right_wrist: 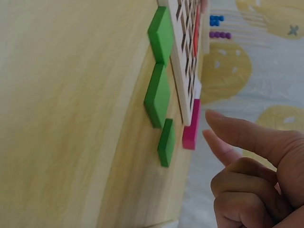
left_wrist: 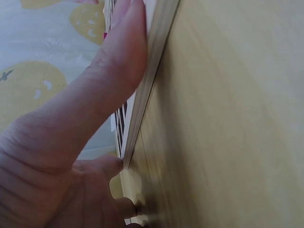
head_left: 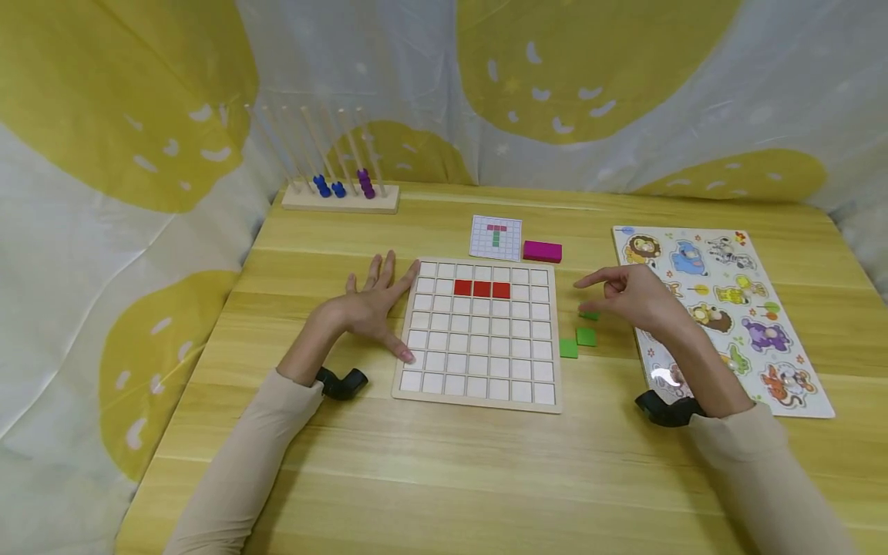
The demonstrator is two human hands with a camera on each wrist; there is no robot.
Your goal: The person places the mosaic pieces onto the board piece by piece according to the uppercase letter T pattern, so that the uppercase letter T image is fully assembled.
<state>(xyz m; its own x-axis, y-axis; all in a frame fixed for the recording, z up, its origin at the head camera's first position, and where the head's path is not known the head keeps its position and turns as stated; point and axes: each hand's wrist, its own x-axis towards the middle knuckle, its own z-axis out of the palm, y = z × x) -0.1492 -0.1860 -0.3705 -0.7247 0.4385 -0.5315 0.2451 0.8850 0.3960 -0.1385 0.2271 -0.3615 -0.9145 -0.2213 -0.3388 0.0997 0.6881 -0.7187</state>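
Note:
A wooden grid board (head_left: 477, 406) with white squares lies on the table, three red tiles (head_left: 482, 289) side by side in its second row from the top. My left hand (head_left: 368, 308) spreads its fingers along the board's left edge, the thumb resting on the frame near the lower left and the index fingertip at the upper left corner. To the right of the board, my right hand (head_left: 634, 297) hovers with nothing held. Its thumb and index finger stand apart and the other fingers are curled. Below it lie three green tiles (right_wrist: 157, 97), the farthest partly hidden by the hand in the head view.
Beyond the board are a pattern card (head_left: 496, 237) showing a T and a magenta block (head_left: 543, 251). An animal puzzle board (head_left: 735, 308) lies at the right, partly under my right forearm. A peg abacus (head_left: 340, 202) with blue and purple beads stands back left, before a curtain.

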